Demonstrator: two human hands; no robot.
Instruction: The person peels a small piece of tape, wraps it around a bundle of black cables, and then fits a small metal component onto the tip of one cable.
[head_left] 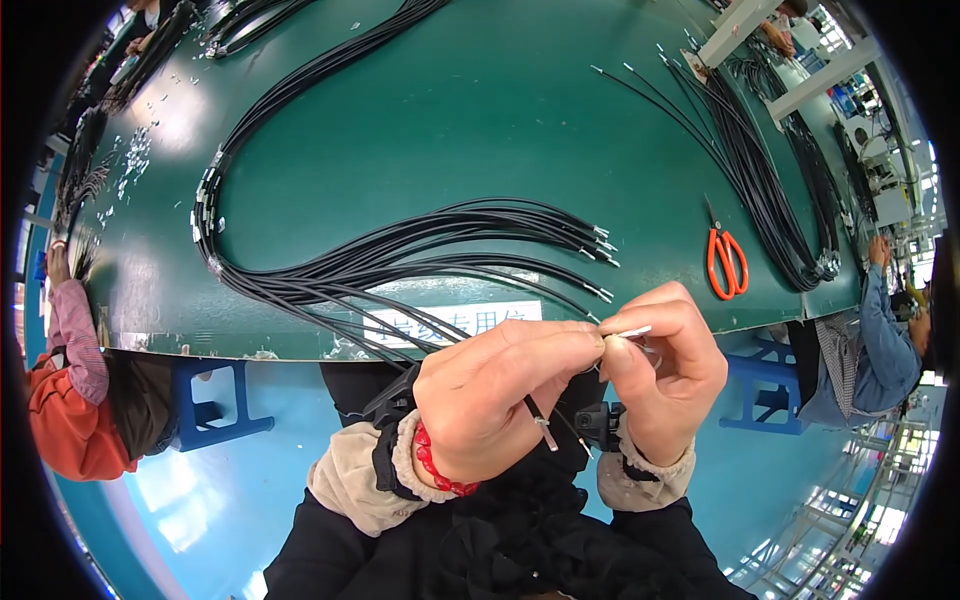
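My left hand [495,395] and my right hand [665,375] meet in front of my chest, below the near edge of the green table [450,110]. Both pinch a thin black cable [535,412] whose metal-tipped end hangs down between them. A small white piece [632,331] sticks out between my right fingertips; I cannot tell what it is. A red bead bracelet [438,468] circles my left wrist. A bundle of black cables [400,262] fans out on the table just beyond my hands, its stripped ends pointing right.
Orange-handled scissors [727,262] lie at the table's right. More black cable bundles [760,170] curve along the right side and the far left. A white label [455,322] sits at the near edge. Other people sit at left [70,380] and right [880,340]. Blue stools stand on the floor.
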